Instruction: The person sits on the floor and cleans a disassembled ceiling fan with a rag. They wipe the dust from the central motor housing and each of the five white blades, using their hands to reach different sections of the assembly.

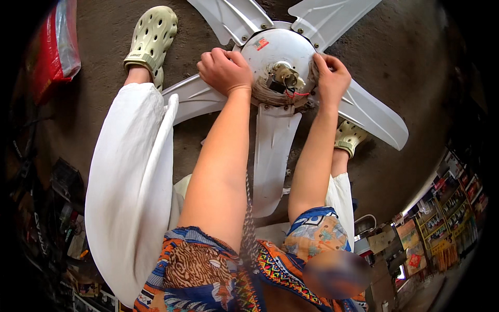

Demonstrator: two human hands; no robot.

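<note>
A white ceiling fan [273,47] lies on the floor with its blades spread around the round motor hub. In the hub's middle are a metal shaft fitting [286,75], a small black box [275,84] and thin red and black wires [297,94]. Dirty grey-brown, cloth-like material [262,94] runs along the hub's lower edge. My left hand [224,71] is closed in a fist at the hub's left side; whatever it grips is hidden. At the right edge, my right hand [331,78] pinches a grey-brown cloth-like piece [313,70] against the hub.
One blade [273,156] points toward me between my forearms; others reach left, right and away. My feet in pale clogs [152,41] stand on both sides of the fan. A red package [54,54] lies at the far left, and stocked shelves [444,223] stand at the right.
</note>
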